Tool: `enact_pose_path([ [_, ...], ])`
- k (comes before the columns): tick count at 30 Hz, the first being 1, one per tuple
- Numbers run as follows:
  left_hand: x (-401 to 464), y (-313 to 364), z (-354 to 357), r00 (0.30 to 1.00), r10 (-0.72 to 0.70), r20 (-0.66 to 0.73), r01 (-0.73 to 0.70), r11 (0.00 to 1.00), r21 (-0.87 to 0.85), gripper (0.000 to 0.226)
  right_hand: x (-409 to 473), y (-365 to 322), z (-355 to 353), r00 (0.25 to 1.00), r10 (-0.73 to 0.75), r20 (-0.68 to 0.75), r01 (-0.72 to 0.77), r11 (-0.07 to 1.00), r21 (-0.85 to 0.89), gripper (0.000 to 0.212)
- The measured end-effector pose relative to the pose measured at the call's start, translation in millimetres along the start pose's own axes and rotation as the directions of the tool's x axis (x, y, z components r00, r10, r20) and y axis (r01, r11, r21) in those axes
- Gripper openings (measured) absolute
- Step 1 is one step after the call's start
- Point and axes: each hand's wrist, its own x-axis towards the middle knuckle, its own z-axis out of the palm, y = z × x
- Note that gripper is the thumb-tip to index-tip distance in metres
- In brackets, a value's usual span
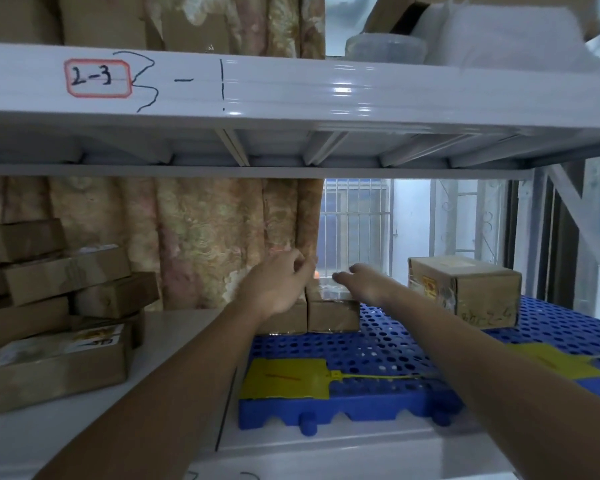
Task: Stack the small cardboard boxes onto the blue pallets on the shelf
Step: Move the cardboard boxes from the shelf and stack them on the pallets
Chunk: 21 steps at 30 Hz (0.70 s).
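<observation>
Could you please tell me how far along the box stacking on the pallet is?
Done: two small boxes and a larger box sit on the blue pallet. In hand: the left hand and right hand are at the small boxes. Left: the pile of boxes beside the pallet.

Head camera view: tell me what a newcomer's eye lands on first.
The blue pallet on the lower shelf, with yellow tags lying on it. Next, the left hand and right hand over the small boxes at its back. Then the "2-3" label on the shelf beam.
</observation>
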Motion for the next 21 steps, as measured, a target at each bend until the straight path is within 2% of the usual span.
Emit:
enact_pose_path([
  [3,-7,-7,-21,0.999,-0.031,-0.027,0.032,0.999,0.035,0.05,-11,-21,-7,0.974,-0.186,-0.126,0.172,0.978,-0.117,0.063],
  [6,-23,-18,-47,0.998,-0.058,0.002,0.057,0.99,0.125,0.054,-29,-56,-2,0.918,-0.373,-0.133,0.351,0.922,-0.165,0.042],
  [8,-40,-28,-62,0.995,-0.096,0.006,0.095,0.985,0.141,0.049,-42,-82,10,0.881,-0.469,-0.061,0.449,0.869,-0.207,0.037],
  [11,-77,-50,-85,0.992,-0.127,-0.017,0.128,0.969,0.21,0.052,-53,-116,42,0.828,-0.552,0.1,0.556,0.781,-0.285,0.048],
  [13,-105,-63,-101,0.991,-0.136,-0.022,0.136,0.948,0.289,0.052,-64,-134,66,0.801,-0.57,0.183,0.599,0.755,-0.267,0.057],
  [16,-146,-80,-133,0.98,-0.181,-0.088,0.201,0.893,0.402,0.046,-80,-153,102,0.715,-0.632,0.3,0.694,0.694,-0.193,0.058],
  [18,-174,-89,-158,0.961,-0.25,-0.116,0.275,0.856,0.438,0.052,-90,-165,124,0.673,-0.663,0.326,0.731,0.664,-0.157,0.056],
  [21,-216,-109,-193,0.925,-0.363,-0.113,0.37,0.79,0.489,0.067,-110,-182,155,0.644,-0.716,0.271,0.762,0.631,-0.146,0.056],
])
